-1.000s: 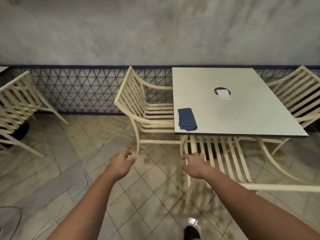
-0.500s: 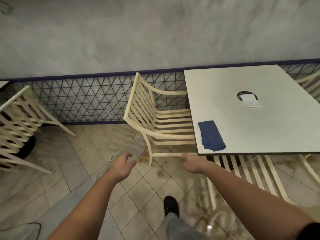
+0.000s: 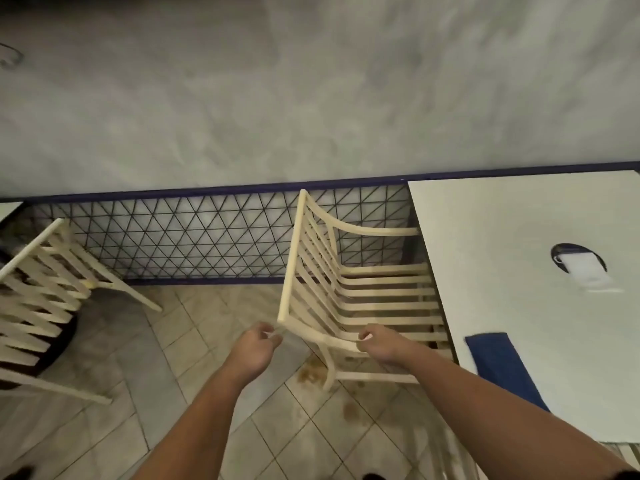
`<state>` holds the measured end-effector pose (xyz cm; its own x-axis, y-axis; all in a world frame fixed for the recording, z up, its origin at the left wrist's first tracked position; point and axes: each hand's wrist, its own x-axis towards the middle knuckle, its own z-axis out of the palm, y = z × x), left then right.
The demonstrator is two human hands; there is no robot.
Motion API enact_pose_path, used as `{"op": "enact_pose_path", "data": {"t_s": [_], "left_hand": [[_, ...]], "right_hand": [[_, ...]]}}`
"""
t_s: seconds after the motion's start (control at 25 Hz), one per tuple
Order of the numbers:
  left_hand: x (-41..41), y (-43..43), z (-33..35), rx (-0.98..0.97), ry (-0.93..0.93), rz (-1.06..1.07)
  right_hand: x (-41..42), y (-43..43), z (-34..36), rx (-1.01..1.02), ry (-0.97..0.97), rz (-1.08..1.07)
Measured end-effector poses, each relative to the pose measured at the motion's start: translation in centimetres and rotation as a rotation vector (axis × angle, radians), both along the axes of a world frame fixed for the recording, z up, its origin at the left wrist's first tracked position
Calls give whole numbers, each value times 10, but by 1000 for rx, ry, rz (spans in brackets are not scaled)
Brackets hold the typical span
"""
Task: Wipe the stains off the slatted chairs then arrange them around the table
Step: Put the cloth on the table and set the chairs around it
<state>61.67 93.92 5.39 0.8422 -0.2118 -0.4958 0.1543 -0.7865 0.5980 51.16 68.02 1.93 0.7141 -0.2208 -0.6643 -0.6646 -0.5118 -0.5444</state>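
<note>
A cream slatted chair (image 3: 349,292) stands tucked against the left side of the white table (image 3: 512,230), its back toward the left. My left hand (image 3: 254,348) pinches the near lower corner of the chair's back with curled fingers. The fingers of my right hand (image 3: 381,346) curl round the near armrest where it meets the front leg. On the table's near left part lies a folded blue cloth (image 3: 498,362). A second slatted chair (image 3: 45,292) stands tilted at the far left.
A black mesh fence (image 3: 194,240) with a blue rail runs along the grey wall behind the chairs. A black holder with white paper (image 3: 581,268) sits on the table. Brown stains (image 3: 311,372) mark the tiled floor under the chair. Slats of another chair (image 3: 623,452) show at the lower right.
The view has swung left and closer to the middle chair. Both hands have reached forward from above the floor and closed on that chair's frame.
</note>
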Motion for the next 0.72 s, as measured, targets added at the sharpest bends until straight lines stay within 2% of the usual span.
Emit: {"op": "enact_pose_path", "data": {"t_s": [0.12,0.36,0.48,0.6,0.72], "left_hand": [[46,-6,-7,-30,49,25],[129,-23,-33,-42,105,-134],[167,-20,-38,-7,203,-218],[208,-12,-44,0,212,-228],[237,-9,-44,-11,229,-233]], "right_hand": [[41,0,-10,24,64,-44],[68,0,-48,-6,102,-230],[73,1,-58,-19,137,-392],[73,-4,-63,-9,137,-547],[70,-5,-59,156,162,-800]]}}
